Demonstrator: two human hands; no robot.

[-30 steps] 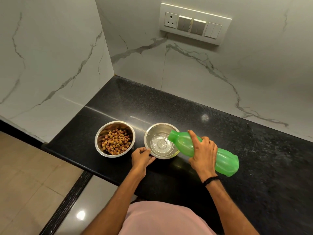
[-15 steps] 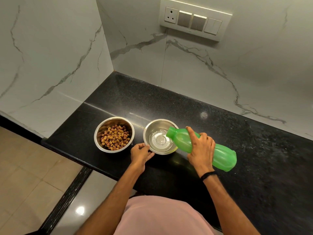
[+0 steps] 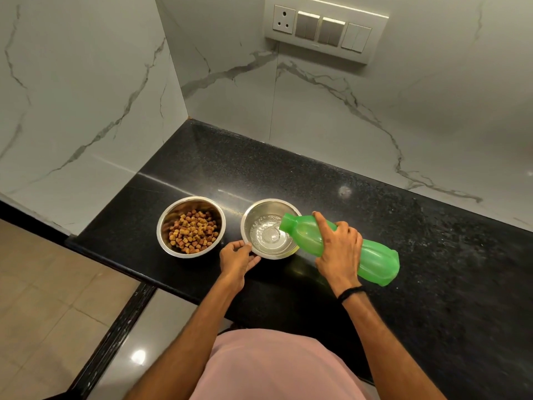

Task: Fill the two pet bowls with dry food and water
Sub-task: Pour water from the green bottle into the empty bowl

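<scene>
At the far left, a tiled floor (image 3: 43, 298) is seen below a white marble wall (image 3: 86, 96) with grey veins. A black speckled bench (image 3: 432, 255) is set into the corner formed by the wall.

On the left part of the bench, near its front edge, a steel food bowl (image 3: 184, 204) is placed upright. It is partly filled with brown and tan pieces of dry food (image 3: 191, 230).

Just to the right, the left hand (image 3: 236, 258) is held at the near-left rim of the water bowl (image 3: 245, 223). Its fingers are curled, and the rim is pinched between thumb and fingers. This second steel bowl is placed beside the food bowl, apart from it by a narrow gap. Clear, rippled water (image 3: 269, 238) is seen in its bottom.

The green bottle (image 3: 375, 261) is tipped almost flat, with its open mouth held over the right side of the water bowl and its base raised to the right above the bench. It is gripped round its middle by the right hand (image 3: 339, 249), with the forefinger laid along the neck and the other fingers wrapped over the body. A black band (image 3: 350, 293) is worn on that wrist.

High on the wall at the right, a switch panel (image 3: 326, 33) with one socket is mounted. At the bottom edge, a pink garment (image 3: 274, 368) is seen between the forearms.
</scene>
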